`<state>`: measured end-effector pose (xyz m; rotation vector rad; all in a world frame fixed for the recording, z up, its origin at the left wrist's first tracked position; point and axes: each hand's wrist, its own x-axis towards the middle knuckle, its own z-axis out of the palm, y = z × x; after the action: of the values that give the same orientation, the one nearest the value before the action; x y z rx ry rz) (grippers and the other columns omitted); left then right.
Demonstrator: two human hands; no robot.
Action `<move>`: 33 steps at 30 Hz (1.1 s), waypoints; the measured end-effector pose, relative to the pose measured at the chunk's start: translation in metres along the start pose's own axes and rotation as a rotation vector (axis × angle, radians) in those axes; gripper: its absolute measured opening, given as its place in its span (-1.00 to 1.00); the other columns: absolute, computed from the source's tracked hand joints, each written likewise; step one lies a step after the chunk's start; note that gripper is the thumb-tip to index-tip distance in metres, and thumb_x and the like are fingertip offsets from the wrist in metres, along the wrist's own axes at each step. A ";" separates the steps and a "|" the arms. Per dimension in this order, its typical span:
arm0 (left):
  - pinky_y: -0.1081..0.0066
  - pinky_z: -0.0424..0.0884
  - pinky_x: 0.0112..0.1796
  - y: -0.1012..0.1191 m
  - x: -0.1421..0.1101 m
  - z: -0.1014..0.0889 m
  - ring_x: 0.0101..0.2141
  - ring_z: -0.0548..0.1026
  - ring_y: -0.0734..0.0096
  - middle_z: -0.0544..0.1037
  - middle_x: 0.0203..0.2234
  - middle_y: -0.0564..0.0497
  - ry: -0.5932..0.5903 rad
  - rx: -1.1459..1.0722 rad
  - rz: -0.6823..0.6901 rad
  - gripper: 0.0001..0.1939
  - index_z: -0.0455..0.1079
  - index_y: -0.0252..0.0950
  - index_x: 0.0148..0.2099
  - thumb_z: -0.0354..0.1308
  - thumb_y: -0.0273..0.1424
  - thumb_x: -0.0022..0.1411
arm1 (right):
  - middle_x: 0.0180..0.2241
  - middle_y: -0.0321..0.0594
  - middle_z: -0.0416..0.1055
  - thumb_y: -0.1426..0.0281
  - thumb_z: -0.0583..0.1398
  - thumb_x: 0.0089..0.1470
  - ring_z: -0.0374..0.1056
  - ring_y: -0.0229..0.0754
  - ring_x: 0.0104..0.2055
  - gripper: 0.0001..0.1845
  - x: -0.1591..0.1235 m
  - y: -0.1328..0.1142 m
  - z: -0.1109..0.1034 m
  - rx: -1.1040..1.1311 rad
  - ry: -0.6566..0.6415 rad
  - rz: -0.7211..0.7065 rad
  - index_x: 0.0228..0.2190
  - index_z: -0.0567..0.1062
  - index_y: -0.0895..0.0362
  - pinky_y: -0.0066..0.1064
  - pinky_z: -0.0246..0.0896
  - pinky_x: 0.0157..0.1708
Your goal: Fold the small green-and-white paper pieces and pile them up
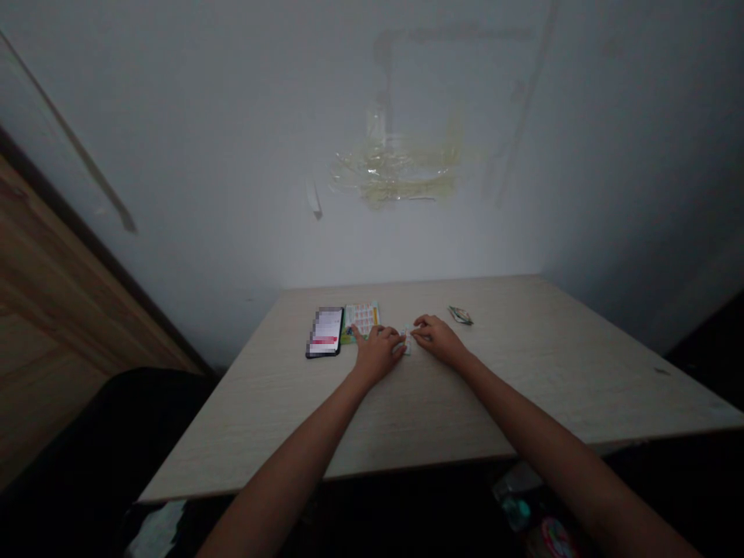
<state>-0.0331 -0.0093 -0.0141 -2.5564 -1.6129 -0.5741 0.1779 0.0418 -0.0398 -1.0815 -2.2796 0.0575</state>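
Note:
A small, pale printed paper piece lies on the table between my hands, partly covered by fingertips. My left hand rests at its left edge, fingers bent, with thumb and forefinger closed on that side. From the right, my right hand pinches the piece's edge between thumb and fingertips. Just behind my left hand is a colourful printed sheet, partly hidden by the fingers. A phone with a lit, partly pixelated screen lies left of the sheet, touching or nearly touching it.
A small crumpled wrapper-like thing lies beyond my right hand. The pale wooden table meets a wall with peeling clear tape. Dark fabric is at the left, and dim objects, one teal, show below the front edge.

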 end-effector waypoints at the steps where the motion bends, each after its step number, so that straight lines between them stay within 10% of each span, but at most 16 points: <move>1: -0.58 -0.34 0.05 0.000 0.000 0.000 0.08 0.30 0.05 0.52 -0.02 0.06 0.003 0.001 -0.001 -0.71 0.44 0.09 0.04 0.01 -0.14 0.33 | -0.12 -0.11 0.46 0.36 0.18 0.18 0.33 -0.14 -0.11 -0.79 0.000 -0.001 -0.001 0.001 -0.004 -0.016 -0.26 0.63 0.07 -0.28 0.24 -0.05; 33: -0.55 -0.35 0.08 0.004 0.000 -0.004 0.10 0.24 0.03 0.49 -0.02 0.04 -0.030 0.021 -0.049 -0.70 0.43 0.12 0.06 0.03 -0.13 0.32 | -0.26 -0.13 0.52 0.48 0.16 0.11 0.40 -0.16 -0.15 -0.80 -0.015 -0.031 -0.026 0.199 -0.123 -0.300 -0.34 0.61 0.09 -0.31 0.32 -0.08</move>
<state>-0.0308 -0.0119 -0.0097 -2.5290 -1.6859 -0.5227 0.1777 0.0054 -0.0176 -0.6436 -2.4612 0.2299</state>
